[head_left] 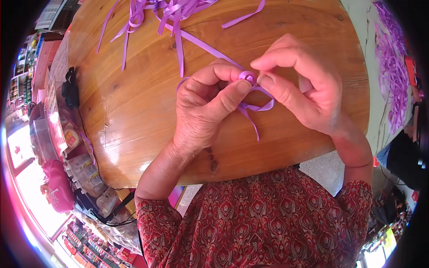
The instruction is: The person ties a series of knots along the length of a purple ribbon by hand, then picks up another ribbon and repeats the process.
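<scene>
My left hand pinches a narrow purple ribbon between thumb and index finger. A small rolled loop of the ribbon sticks up at those fingertips. Loose tails hang below it, over the wooden table. Close by on the right is my right hand, its thumb and index finger slightly apart. The thumb tip is right beside the loop; whether it touches is too small to tell. Another purple strip runs from the far side of the table toward my left hand and passes behind it.
A tangle of purple ribbons lies at the table's far edge, with a short loose piece beside it. More purple ribbon is heaped on a pale marbled surface at right. A black object with a cable and a pink pouch are at left.
</scene>
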`<state>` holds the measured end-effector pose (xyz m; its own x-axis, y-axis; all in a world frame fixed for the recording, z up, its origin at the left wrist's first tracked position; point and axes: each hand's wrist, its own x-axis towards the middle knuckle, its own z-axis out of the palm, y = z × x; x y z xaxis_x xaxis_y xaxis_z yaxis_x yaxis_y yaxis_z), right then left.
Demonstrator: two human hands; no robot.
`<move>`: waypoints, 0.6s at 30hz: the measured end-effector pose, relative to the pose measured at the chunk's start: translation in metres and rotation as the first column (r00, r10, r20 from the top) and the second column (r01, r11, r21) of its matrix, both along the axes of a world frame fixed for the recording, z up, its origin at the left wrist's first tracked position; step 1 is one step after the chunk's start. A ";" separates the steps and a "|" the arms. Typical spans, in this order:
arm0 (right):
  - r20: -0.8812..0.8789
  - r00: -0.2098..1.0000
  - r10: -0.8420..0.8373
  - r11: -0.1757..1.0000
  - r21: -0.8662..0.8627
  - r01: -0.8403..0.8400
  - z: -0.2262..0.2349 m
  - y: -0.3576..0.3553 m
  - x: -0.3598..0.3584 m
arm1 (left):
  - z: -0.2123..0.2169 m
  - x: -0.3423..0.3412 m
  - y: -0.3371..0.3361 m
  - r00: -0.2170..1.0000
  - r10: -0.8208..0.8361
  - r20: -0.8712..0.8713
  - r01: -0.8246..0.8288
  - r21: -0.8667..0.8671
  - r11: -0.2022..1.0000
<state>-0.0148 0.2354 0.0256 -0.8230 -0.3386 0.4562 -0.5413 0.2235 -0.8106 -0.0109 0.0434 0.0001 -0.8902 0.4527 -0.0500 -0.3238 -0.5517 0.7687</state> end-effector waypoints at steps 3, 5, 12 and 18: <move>-0.093 0.995 0.044 0.999 0.019 -0.042 0.002 0.001 -0.002 | 0.000 0.000 -0.001 0.999 -0.012 -0.035 0.012 0.014 1.000; -0.180 0.983 0.038 0.997 0.080 -0.024 0.001 0.000 -0.003 | 0.000 0.000 -0.002 0.999 -0.011 -0.046 0.011 -0.003 1.000; -0.030 0.999 0.030 0.999 0.016 -0.030 0.001 -0.001 -0.001 | -0.001 0.000 -0.001 0.996 0.010 -0.089 -0.017 -0.080 0.997; -0.011 0.996 0.084 0.996 -0.009 -0.084 0.001 0.002 -0.001 | -0.001 -0.001 -0.002 0.994 -0.025 -0.109 0.015 -0.092 0.996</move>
